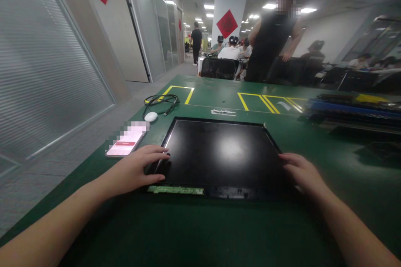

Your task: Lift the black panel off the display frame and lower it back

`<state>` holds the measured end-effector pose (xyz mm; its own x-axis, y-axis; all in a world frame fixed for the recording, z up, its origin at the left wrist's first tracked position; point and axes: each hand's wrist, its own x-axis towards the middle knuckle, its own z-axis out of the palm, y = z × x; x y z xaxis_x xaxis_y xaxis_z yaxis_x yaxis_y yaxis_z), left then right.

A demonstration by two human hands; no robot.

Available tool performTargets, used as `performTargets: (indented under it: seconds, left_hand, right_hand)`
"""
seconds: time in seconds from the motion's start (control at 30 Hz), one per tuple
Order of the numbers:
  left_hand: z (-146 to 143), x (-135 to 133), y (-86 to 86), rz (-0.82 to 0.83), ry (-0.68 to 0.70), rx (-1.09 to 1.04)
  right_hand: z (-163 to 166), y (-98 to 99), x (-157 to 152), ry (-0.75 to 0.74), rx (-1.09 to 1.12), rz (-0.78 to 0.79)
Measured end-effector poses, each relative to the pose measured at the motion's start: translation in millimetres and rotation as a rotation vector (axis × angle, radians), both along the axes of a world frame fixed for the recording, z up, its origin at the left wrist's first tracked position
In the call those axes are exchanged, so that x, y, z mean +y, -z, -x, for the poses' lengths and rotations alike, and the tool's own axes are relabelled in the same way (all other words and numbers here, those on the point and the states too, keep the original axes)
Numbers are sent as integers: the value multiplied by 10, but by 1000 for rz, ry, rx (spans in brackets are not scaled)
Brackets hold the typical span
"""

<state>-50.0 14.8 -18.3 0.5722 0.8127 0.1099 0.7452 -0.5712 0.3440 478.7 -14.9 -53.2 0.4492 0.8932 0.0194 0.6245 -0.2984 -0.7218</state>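
A black LCD panel (203, 146) lies flat on the green tabletop, its dark screen facing up and a bright reflection on it. Along its near edge runs a narrow green circuit board (175, 190). My left hand (142, 167) rests over the panel's left edge, fingers and thumb spread apart on the screen side. At the opposite edge, my right hand (302, 173) grips the panel's side with its fingers against the frame. The right thumb and part of the lower fingers are hard to make out.
Left of the panel are a lit phone (125, 142), a white mouse-like object (151, 117) and a coiled black cable (161, 102). A blurred stack of panels (347, 110) sits at the right. Yellow tape (181, 87) marks the far tabletop. Beyond it, a person (272, 37) stands near chairs.
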Motion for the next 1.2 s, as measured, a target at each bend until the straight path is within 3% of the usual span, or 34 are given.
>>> performTargets:
  seconds: [0.4,1.2]
  left_hand:
    - [11,-12,-60,72,110,-27]
    - [-62,-63,-82,38,169,-35]
  right_hand:
    - [35,-39,-4,-12,-37,-2]
    - [-1,-9,5,-2,-44,-23]
